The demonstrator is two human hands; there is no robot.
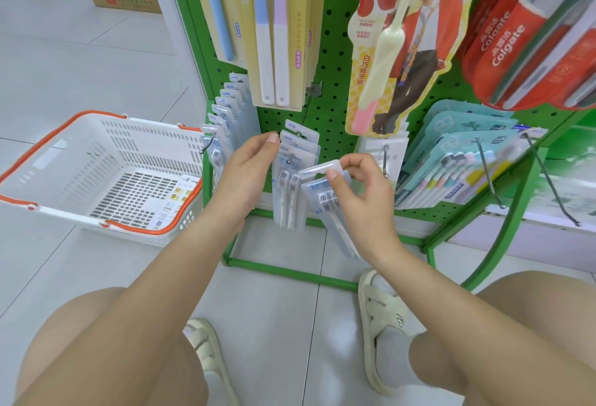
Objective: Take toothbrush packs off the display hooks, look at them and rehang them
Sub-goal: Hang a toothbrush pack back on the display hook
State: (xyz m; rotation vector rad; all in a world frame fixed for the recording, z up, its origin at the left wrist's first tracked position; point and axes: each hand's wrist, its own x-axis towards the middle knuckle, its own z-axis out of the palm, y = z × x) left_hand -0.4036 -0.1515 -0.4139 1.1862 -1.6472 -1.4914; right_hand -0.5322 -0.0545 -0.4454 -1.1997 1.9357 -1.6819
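Note:
My right hand [358, 186] pinches the top of a clear toothbrush pack [325, 193], tilted and held off its hook, just right of the hanging row. My left hand [250, 167] reaches to the row of like packs [295, 164] on a low hook of the green pegboard stand [335, 51], its fingers against the left edge of the front packs. The hook's tip [292, 159] shows through the front pack's hole.
A white basket with orange handles [96, 173] sits on the floor at the left with a pack inside. More toothbrush packs hang left [225, 122], above [274, 35] and right [458, 164]. Bare hooks [554, 186] stick out at right. My knees and sandals are below.

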